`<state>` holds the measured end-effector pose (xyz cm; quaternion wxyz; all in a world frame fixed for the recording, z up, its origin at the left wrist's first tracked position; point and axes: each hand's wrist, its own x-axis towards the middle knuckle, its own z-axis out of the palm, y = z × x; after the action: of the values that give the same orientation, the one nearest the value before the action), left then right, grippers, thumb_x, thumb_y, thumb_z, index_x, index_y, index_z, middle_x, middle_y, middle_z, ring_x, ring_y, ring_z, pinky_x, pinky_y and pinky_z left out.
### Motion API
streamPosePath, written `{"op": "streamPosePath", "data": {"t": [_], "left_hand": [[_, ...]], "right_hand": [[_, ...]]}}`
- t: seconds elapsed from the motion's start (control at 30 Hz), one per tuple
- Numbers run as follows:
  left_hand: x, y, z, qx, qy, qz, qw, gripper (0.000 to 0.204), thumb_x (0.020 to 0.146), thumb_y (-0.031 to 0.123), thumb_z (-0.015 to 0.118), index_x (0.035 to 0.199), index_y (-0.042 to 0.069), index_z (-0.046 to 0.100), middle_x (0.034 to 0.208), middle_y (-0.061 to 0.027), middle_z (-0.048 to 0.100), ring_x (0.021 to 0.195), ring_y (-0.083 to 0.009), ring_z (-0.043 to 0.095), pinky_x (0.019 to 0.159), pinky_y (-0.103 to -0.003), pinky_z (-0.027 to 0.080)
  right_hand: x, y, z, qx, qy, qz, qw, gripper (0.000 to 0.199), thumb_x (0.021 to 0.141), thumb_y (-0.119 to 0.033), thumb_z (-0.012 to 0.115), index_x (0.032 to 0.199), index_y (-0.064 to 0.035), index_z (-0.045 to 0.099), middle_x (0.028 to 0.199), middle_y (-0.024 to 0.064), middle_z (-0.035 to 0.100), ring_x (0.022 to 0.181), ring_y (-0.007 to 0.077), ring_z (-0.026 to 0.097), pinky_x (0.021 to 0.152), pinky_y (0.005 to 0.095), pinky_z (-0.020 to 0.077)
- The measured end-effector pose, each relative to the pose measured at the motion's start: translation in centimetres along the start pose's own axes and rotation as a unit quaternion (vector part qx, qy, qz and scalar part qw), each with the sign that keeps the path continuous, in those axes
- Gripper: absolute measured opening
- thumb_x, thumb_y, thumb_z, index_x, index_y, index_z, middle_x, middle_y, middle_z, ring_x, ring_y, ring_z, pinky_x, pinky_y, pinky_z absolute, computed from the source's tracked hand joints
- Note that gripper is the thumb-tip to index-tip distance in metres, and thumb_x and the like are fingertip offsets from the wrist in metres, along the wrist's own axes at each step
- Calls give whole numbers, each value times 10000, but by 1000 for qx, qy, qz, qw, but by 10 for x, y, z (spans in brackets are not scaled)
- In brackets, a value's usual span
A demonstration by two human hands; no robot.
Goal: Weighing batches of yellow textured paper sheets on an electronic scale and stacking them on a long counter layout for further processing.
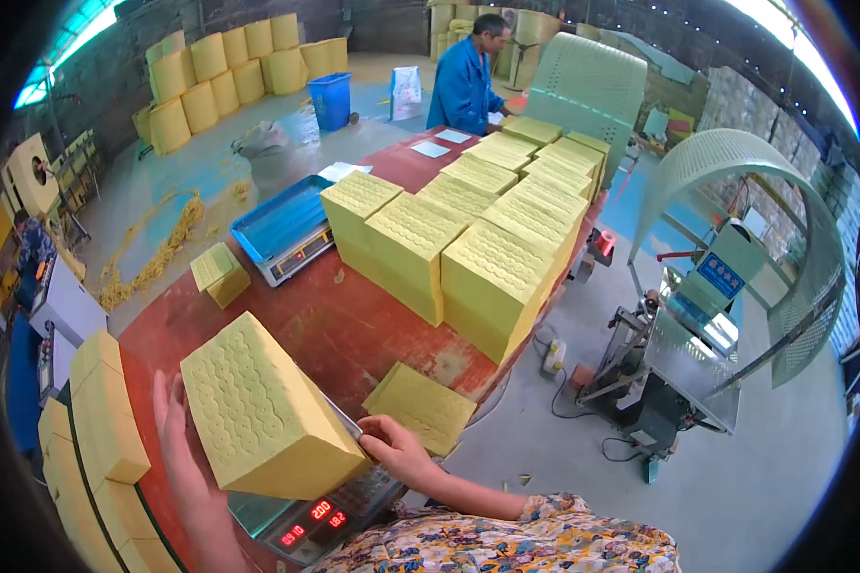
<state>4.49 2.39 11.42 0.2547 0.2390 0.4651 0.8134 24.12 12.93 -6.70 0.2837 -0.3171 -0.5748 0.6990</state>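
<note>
A thick stack of yellow paper [258,411], its top embossed with wavy chains of rings, sits tilted over a digital scale [306,525] with a red lit display. My left hand [183,454] lies along the stack's left side, fingers stretched out and partly hidden behind it. At the lower right edge, the curled fingers of my right hand [389,447] close on the stack, beside a thin pale strip [342,416]. The stack covers most of the scale's plate. Just beyond my right hand lies a thinner pile of yellow paper [420,406] on the red table.
Tall yellow paper stacks [502,258] fill the right side of the red table [287,306]. A blue tray scale [282,224] and a small yellow pile [220,272] stand farther left. More yellow blocks [100,411] line the left edge. A co-worker [463,81] stands beyond; a machine [678,353] is right.
</note>
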Motion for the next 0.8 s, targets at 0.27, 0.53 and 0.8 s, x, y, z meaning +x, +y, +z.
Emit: {"op": "streamPosePath", "data": {"t": [0.27, 0.53, 0.8], "left_hand": [[-13, 0, -13, 89, -48, -199, 975, 580, 965, 346, 538, 1414, 7, 397, 1345, -145, 535, 1196, -207, 563, 989, -360, 464], [-1, -3, -44, 110, -38, -253, 960, 556, 975, 383, 523, 1381, 13, 441, 1304, -126, 581, 1138, -211, 605, 971, -361, 488], [-10, -2, -35, 96, -79, -268, 955, 554, 982, 414, 507, 1378, 30, 453, 1295, -118, 587, 1123, -195, 613, 951, -354, 504]], "right_hand": [[-9, 20, -1, 5, 30, -8, 999, 332, 932, -258, 634, 1124, 6, 569, 990, 90, 646, 905, 153, 607, 800, 304, 503], [4, 22, -3, 18, -36, 10, 999, 385, 926, -229, 624, 1220, 3, 530, 969, 100, 647, 890, 155, 611, 796, 308, 503], [-11, 7, -8, 229, -27, 138, 963, 491, 927, -228, 627, 1332, -11, 455, 1122, 80, 612, 980, 171, 608, 784, 322, 515]]}}
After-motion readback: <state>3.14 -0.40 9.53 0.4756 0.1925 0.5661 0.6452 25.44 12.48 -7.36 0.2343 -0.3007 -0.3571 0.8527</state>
